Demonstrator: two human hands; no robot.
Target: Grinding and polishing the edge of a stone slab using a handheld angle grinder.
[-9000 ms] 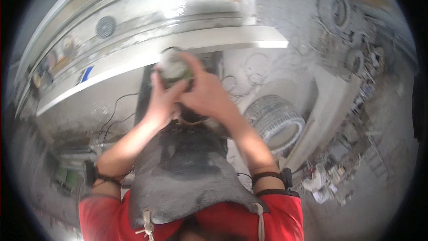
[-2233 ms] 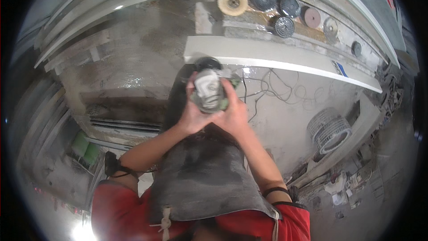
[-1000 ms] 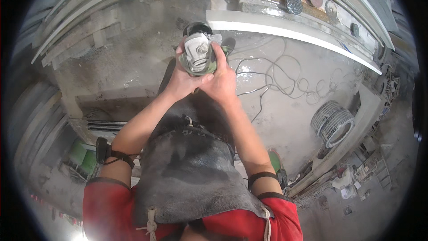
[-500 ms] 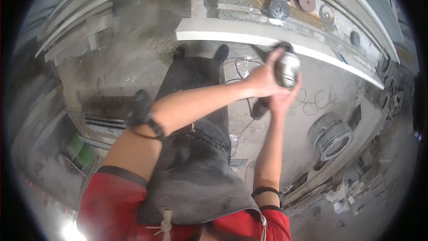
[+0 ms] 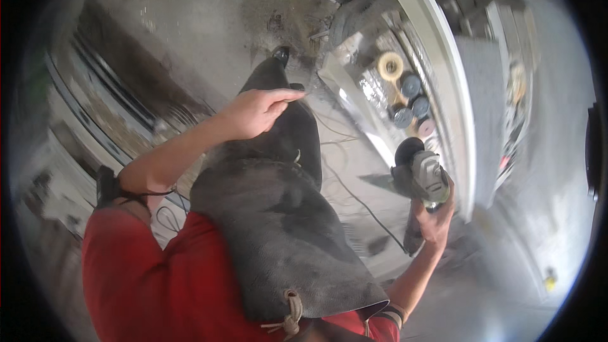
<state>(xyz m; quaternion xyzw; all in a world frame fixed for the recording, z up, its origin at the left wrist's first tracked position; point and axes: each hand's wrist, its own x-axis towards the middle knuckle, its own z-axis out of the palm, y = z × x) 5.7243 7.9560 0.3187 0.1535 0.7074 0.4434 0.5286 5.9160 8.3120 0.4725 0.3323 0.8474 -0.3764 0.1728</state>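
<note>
My right hand [image 5: 437, 221] grips the grey-bodied angle grinder with its black disc [image 5: 421, 174] beside the long white slab's [image 5: 443, 82] near edge. My left hand [image 5: 253, 113] hangs free, fingers loosely extended, holding nothing. I judge repositioning; next calls for both hands steadying it.

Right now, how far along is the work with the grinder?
Done: nothing finished shows; the view is blurred. In hand: the right hand alone grips the angle grinder, off to the side, disc not visibly on any surface. The left hand is free, raised above the grey apron. Left: the round discs lie untouched beside the white slab, and no grinding contact is visible.
</note>
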